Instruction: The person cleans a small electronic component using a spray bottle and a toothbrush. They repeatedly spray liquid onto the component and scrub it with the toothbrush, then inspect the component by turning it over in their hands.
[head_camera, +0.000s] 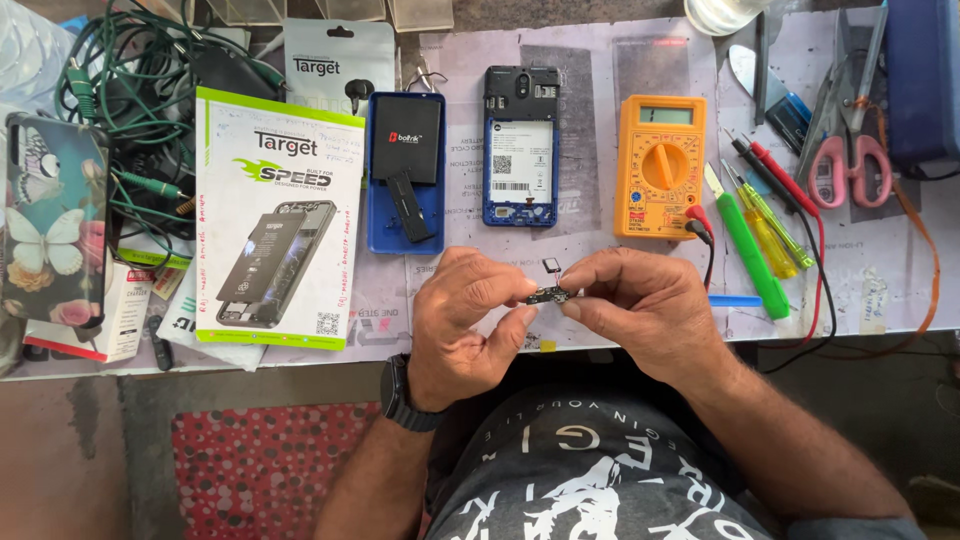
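My left hand (465, 320) and my right hand (640, 305) meet over the near edge of the workbench. Both pinch a small dark circuit board (549, 295) between thumb and fingertips, with a short flex strip and a small square part (552, 265) sticking up from it. Beyond the hands an opened blue phone (520, 145) lies with its back removed. Left of it rests a blue back cover (405, 225) with a black battery (406, 140) and a small black part on it.
An orange multimeter (660, 165) with red and black probes sits right of the phone. Green and yellow screwdrivers (755, 240), pink-handled scissors (850, 160), a battery box (275, 215), a butterfly phone case (50, 220) and tangled green cables (130, 90) crowd the bench.
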